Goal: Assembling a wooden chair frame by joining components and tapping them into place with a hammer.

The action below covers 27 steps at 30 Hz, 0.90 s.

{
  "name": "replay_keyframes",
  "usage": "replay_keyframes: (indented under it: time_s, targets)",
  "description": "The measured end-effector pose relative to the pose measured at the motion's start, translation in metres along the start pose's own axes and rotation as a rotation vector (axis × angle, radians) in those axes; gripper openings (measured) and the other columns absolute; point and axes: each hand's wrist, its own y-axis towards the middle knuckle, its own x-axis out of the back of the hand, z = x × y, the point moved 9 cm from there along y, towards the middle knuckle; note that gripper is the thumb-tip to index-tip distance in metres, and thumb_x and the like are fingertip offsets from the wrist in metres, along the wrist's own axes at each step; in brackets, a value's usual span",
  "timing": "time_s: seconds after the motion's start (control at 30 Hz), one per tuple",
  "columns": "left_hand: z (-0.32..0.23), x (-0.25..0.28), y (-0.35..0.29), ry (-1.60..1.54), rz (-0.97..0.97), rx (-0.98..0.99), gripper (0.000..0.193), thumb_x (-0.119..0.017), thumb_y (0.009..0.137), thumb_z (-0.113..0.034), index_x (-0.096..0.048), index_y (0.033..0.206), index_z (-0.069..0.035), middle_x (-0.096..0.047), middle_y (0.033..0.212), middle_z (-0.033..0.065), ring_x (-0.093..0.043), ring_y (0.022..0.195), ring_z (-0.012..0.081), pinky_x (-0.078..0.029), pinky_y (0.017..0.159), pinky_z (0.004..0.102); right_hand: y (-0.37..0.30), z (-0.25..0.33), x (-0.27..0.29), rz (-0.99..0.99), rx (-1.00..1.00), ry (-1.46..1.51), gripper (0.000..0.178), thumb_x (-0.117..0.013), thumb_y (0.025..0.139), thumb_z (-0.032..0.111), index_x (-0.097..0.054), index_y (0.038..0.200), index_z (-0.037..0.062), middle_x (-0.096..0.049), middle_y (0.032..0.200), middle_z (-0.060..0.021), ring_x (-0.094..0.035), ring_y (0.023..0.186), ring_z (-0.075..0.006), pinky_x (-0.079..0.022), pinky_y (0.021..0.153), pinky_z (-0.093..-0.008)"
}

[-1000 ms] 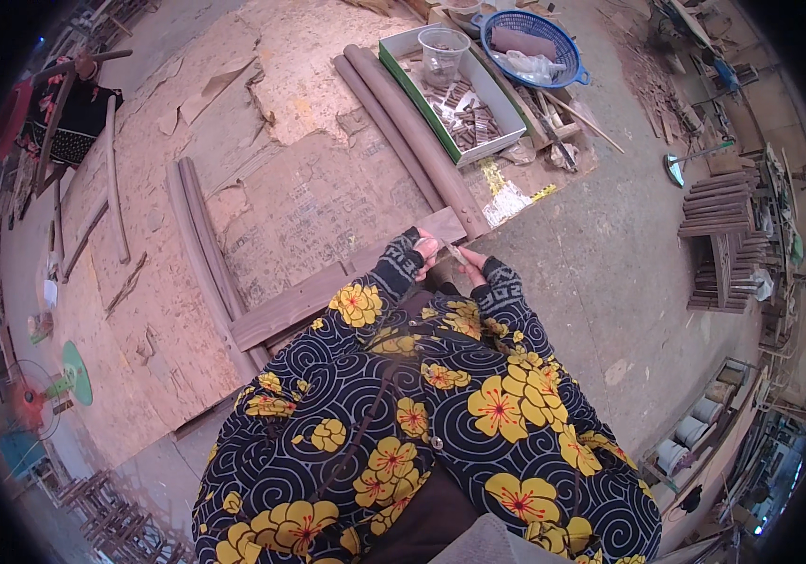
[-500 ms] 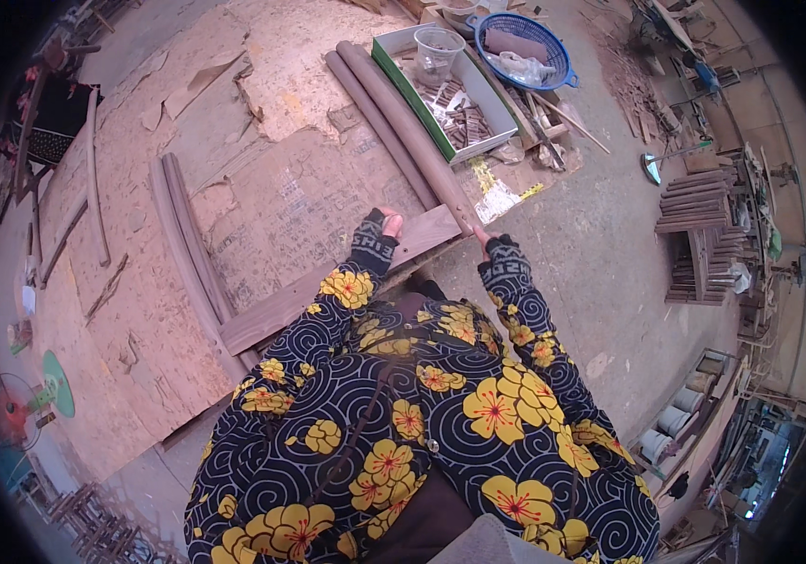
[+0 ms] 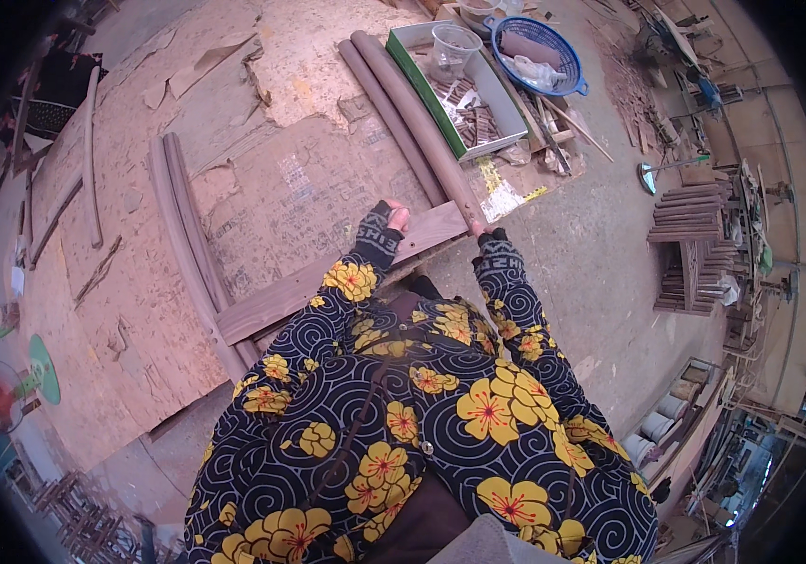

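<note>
A flat brown wooden board [image 3: 328, 274] lies slantwise before me, its right end against a long rounded wooden post [image 3: 412, 122]. My left hand [image 3: 399, 220] is closed over the board's far edge near that end; whatever its fingers hold is hidden. At the near end of the post, by the joint with the board, my right hand [image 3: 480, 228] is closed on the wood, its fingers partly out of sight. A second, thinner post [image 3: 389, 117] runs alongside. Two curved wooden pieces [image 3: 182, 221] meet the board's left end.
A green-and-white box [image 3: 501, 103] of short wooden pieces holds a clear plastic tub [image 3: 454, 47]. Beside it sits a blue basket [image 3: 572, 66]. Stacked wooden parts [image 3: 694, 235] stand at right, a green-and-red fan [image 3: 41, 368] at far left. Worn cardboard [image 3: 299, 179] covers the worktop.
The view has shifted slightly, so the box and basket appear a little farther right. Both hands stay at the board's right end; my right fingers sit closer in against the post.
</note>
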Motion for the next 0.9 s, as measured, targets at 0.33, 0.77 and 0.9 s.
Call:
replay_keyframes:
  time_s: [0.33, 0.77, 0.9]
  targets:
    - [0.006, -0.002, 0.006, 0.009, 0.011, -0.056, 0.018, -0.048, 0.083, -0.023, -0.046, 0.088, -0.006, -0.049, 0.060, 0.0030, -0.040, 0.039, 0.0067, -0.034, 0.034, 0.0206, 0.011, -0.015, -0.019, -0.044, -0.021, 0.072, 0.041, -0.050, 0.073, 0.008, -0.047, 0.114, 0.0119, -0.050, 0.085, -0.0101, -0.047, 0.073, -0.0223, -0.040, 0.066, -0.0293]
    - [-0.001, -0.001, 0.005, 0.064, 0.004, -0.053, 0.019, -0.051, 0.082, -0.024, -0.047, 0.087, -0.006, -0.049, 0.058, 0.0023, -0.041, 0.040, 0.0072, -0.035, 0.035, 0.0204, 0.013, -0.030, -0.034, -0.116, -0.036, 0.183, 0.034, -0.047, 0.078, 0.012, -0.049, 0.112, 0.0097, -0.051, 0.074, -0.0064, -0.045, 0.061, -0.0171, -0.039, 0.057, -0.0252]
    - [-0.011, -0.001, 0.002, 0.173, 0.012, -0.124, 0.020, -0.054, 0.080, -0.025, -0.050, 0.086, -0.006, -0.050, 0.058, 0.0019, -0.042, 0.041, 0.0073, -0.036, 0.038, 0.0216, 0.010, -0.034, -0.038, -0.136, -0.040, 0.232, 0.032, -0.046, 0.080, 0.013, -0.049, 0.112, 0.0090, -0.051, 0.071, -0.0052, -0.045, 0.058, -0.0155, -0.039, 0.054, -0.0239]
